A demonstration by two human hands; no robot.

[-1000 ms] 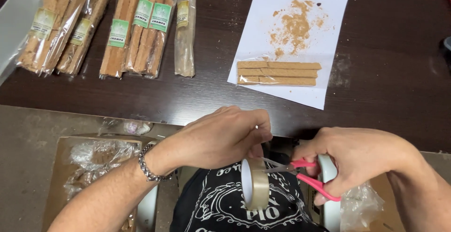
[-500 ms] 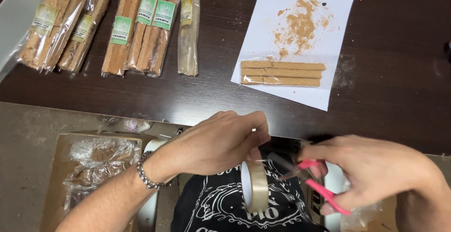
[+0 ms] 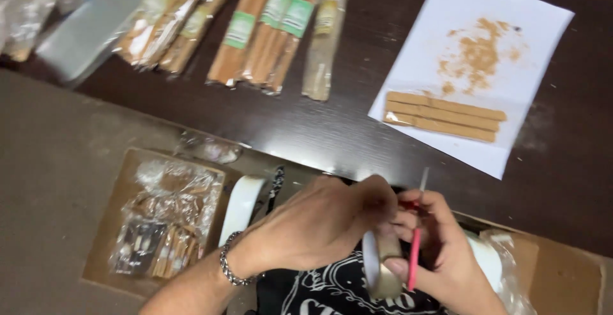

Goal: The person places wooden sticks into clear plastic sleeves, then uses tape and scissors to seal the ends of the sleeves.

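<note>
Brown tape: roll (image 3: 382, 265) low centre, held on edge over the lap, just in front of the surface (image 3: 268, 120) edge.
L hand (image 3: 322, 225): fingers closed on top of roll, pinching near the free end; bracelet (image 3: 231, 268) at wrist.
R hand (image 3: 440, 251): clamped on pink-handled scissors (image 3: 416, 238), blades up & toward the surface, right beside roll. Blades open or closed: can't tell, blurred.
Step in hand (judged): cutting a strip off the roll.
Doing it well: keep the free end taut w/ L thumb, blades square across the tape, one clean snip, fingers clear of the blades; don't let the cut end fall back onto the roll.
Surface: dark wood. Paper sheet (image 3: 472, 66) at right w/ brown powder & flat brown sticks (image 3: 444, 116) side by side.
Far side: wrapped stick bundles (image 3: 255, 31) w/ green labels, in a row, well apart from hands.
Left, lower: cardboard box (image 3: 108, 225) w/ crumpled clear bags.
</note>
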